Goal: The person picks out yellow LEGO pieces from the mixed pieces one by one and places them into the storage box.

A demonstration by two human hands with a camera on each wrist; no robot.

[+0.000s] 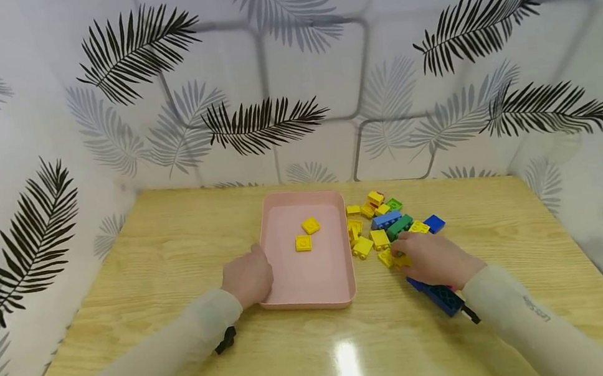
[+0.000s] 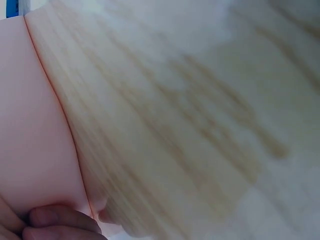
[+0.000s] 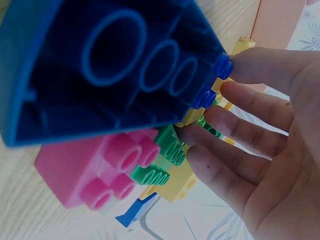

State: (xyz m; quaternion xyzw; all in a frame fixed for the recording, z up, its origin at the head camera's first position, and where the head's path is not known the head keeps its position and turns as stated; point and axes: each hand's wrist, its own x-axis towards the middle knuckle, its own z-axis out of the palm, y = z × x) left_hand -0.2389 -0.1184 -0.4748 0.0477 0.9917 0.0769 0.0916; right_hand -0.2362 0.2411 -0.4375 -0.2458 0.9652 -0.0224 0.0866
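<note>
A shallow pink tray (image 1: 310, 281) stands mid-table with two flat yellow bricks (image 1: 303, 243) inside. My left hand (image 1: 247, 278) grips its left wall; in the left wrist view the fingers (image 2: 60, 222) lie bent against the pink side. To the right of the tray is a loose heap of toy building bricks. My right hand (image 1: 435, 257) reaches into its near side, fingertips at a yellow brick (image 1: 400, 259). In the right wrist view its fingers are spread and slightly bent, tips partly hidden by a big blue brick (image 3: 165, 107). A pink brick (image 3: 85, 170) lies beside that one.
Yellow, blue and green bricks lie close together, including a green brick (image 1: 400, 227), a light blue brick (image 1: 386, 220) and a dark blue brick (image 1: 434, 223). The wooden table (image 1: 193, 226) ends at a leaf-patterned curtain (image 1: 299, 75) behind and at the sides.
</note>
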